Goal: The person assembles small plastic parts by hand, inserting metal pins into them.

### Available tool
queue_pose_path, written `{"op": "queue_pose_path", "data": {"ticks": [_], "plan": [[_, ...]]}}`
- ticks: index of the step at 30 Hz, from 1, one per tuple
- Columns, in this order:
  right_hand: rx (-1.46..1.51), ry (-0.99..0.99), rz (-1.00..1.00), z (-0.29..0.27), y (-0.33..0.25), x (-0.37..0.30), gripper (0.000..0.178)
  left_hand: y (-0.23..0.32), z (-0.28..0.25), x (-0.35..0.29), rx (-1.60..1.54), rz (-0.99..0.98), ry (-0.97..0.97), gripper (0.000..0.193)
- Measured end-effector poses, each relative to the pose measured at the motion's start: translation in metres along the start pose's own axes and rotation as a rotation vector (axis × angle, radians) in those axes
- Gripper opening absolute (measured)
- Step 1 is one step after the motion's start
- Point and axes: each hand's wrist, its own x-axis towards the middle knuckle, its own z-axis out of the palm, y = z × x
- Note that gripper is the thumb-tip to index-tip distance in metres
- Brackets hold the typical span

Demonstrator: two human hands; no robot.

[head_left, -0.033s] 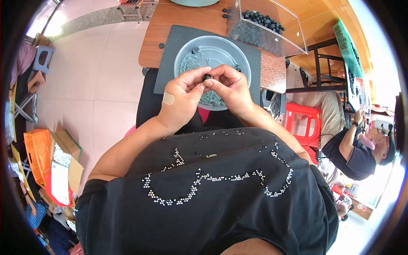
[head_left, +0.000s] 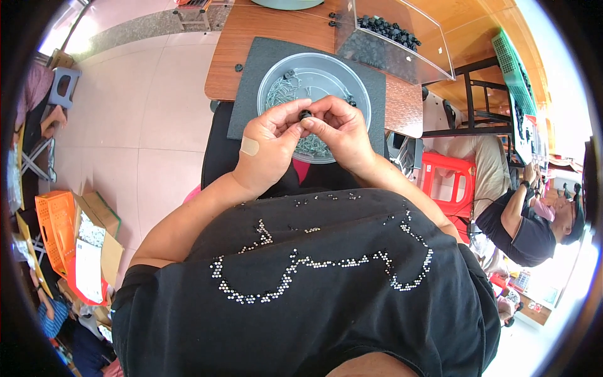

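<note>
Between my two hands I hold a small round black part (head_left: 306, 115) by the fingertips. My left hand (head_left: 271, 139), with a plaster on its back, pinches it from the left. From the right, the thumb and fingers of my right hand (head_left: 342, 129) close on the same part. Both hands are over a round grey basin (head_left: 364, 75). In it lie many thin silvery screws or pins (head_left: 282, 93) and a few black parts, one of them a black piece (head_left: 289, 74) by the far wall. My hands cover the basin's middle.
The basin rests on a dark mat (head_left: 248, 81) on a wooden table (head_left: 235, 31). Behind it stands a clear box (head_left: 433, 60) of black parts. A loose black part (head_left: 239, 67) lies left. At right are a red stool (head_left: 468, 188) and a seated person (head_left: 521, 220).
</note>
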Motion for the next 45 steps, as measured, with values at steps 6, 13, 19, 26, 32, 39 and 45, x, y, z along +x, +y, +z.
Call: {"op": "queue_pose_path", "data": {"ticks": [6, 13, 19, 26, 32, 39, 45], "plan": [[0.0, -0.011, -0.007, 0.002, -0.003, -0.002, 0.013, -0.002, -0.001, -0.001, 0.139, 0.142, 0.02, 0.031], [0.003, -0.03, -0.076, 0.005, -0.007, -0.006, 0.013, 0.006, -0.002, -0.005, 0.23, 0.138, -0.056, 0.032], [0.044, -0.065, -0.074, 0.003, -0.007, -0.005, 0.011, 0.01, 0.003, -0.007, 0.124, 0.12, -0.011, 0.035], [-0.063, -0.051, -0.075, -0.001, -0.001, -0.002, 0.009, 0.007, 0.004, -0.009, 0.12, 0.083, -0.018, 0.041], [-0.312, 0.034, -0.094, -0.004, -0.001, 0.0, 0.014, 0.007, 0.005, -0.005, 0.112, 0.075, 0.018, 0.043], [-0.545, 0.048, -0.371, 0.001, -0.026, -0.002, 0.023, 0.006, -0.009, 0.003, 0.132, 0.107, -0.004, 0.046], [-0.527, 0.104, -0.377, -0.006, -0.029, 0.0, 0.027, 0.006, -0.014, 0.004, 0.156, 0.061, -0.002, 0.044]]}}
